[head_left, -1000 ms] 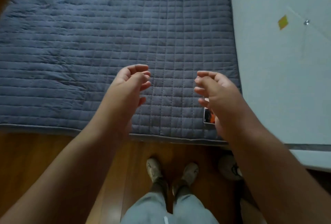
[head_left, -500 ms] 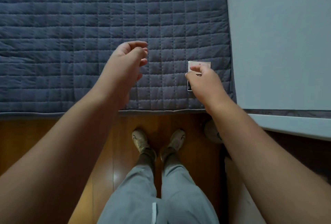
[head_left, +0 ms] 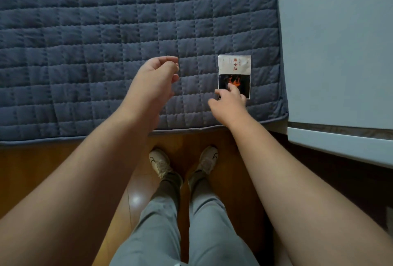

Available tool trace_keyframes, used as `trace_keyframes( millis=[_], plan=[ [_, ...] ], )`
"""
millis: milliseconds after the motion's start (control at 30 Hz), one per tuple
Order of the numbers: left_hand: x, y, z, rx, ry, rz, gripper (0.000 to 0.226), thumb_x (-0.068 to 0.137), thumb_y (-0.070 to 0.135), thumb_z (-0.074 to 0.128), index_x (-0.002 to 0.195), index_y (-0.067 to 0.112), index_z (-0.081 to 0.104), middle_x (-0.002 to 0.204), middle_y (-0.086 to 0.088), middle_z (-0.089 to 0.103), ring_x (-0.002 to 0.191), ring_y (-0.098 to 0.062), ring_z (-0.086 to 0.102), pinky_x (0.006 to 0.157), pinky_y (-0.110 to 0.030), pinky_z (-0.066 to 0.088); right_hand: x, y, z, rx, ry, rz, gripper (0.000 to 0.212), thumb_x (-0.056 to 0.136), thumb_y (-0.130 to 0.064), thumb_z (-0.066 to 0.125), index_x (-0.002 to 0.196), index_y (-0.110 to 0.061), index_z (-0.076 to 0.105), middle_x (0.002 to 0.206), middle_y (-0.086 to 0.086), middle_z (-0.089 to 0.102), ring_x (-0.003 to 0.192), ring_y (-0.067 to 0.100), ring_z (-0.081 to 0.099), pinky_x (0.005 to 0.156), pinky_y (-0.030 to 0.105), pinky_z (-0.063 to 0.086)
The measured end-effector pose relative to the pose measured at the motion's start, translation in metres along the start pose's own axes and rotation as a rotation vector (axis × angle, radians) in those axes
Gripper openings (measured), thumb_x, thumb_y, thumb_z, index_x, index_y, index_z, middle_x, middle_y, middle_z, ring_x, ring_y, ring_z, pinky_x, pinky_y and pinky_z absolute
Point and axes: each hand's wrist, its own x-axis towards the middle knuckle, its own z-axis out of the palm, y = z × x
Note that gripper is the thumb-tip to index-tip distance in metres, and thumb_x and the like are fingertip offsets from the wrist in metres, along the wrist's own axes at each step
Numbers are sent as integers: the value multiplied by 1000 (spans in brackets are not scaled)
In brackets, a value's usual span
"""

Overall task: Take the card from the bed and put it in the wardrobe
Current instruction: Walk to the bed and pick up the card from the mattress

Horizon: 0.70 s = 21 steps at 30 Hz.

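Note:
The card [head_left: 234, 67] lies flat on the grey quilted bed [head_left: 106, 42], near the bed's right front corner. Its top half is white with red characters and its lower half is black with an orange picture. My right hand [head_left: 230, 104] rests at the card's lower edge, fingertips touching the black part, fingers spread, nothing lifted. My left hand [head_left: 156, 79] hovers over the quilt to the card's left, fingers loosely curled and holding nothing. The wardrobe itself cannot be identified with certainty.
A pale grey flat panel [head_left: 340, 53] stands right beside the bed on the right, with its lower edge over the floor. Brown wooden floor [head_left: 42, 170] runs along the bed's front edge, where my two feet in light shoes [head_left: 182, 163] stand.
The view has tilted down and closer. My right hand has slid back from covering the card to its lower edge, so most of the card now shows. My left hand stays hovering.

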Motion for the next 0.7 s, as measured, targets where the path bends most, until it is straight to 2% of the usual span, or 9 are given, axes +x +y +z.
trace_keyframes(
  millis=[200, 367, 467, 633, 700],
  plan=[
    [15, -14, 10, -1, 3, -22, 27, 102, 23, 49, 121, 28, 68, 119, 9, 69, 114, -11, 64, 101, -45, 53, 34, 26, 41, -47, -102, 107, 59, 98, -41, 50, 156, -43, 39, 176, -4, -5, 157, 35, 7, 122, 64, 21],
    [21, -21, 8, -16, 1, -12, 26, 97, 25, 52, 115, 30, 70, 118, 7, 69, 113, -11, 64, 100, -45, 53, 54, 31, 60, -146, -148, 120, 59, 99, -45, 51, 157, -43, 38, 176, -3, -13, 159, 34, 3, 122, 63, 19],
    [25, -20, 6, -14, 12, -2, 26, 96, 27, 53, 115, 31, 71, 117, 7, 70, 113, -11, 65, 98, -44, 55, 64, 34, 63, -182, -158, 141, 63, 100, -46, 50, 160, -42, 31, 175, -5, -20, 160, 36, -3, 122, 63, 18],
    [23, -18, 4, -12, 17, 22, 27, 95, 27, 54, 116, 30, 71, 115, 8, 71, 111, -9, 65, 95, -43, 57, 66, 42, 68, -245, -128, 136, 79, 101, -49, 48, 167, -29, 10, 176, -8, -18, 160, 35, 1, 123, 61, 20],
    [20, -17, 4, -13, 13, 23, 26, 96, 27, 54, 115, 31, 72, 114, 8, 71, 110, -9, 65, 95, -42, 56, 66, 43, 65, -270, -111, 131, 74, 101, -47, 48, 166, -30, 17, 176, -9, -14, 160, 36, 1, 122, 62, 20]
  ],
)
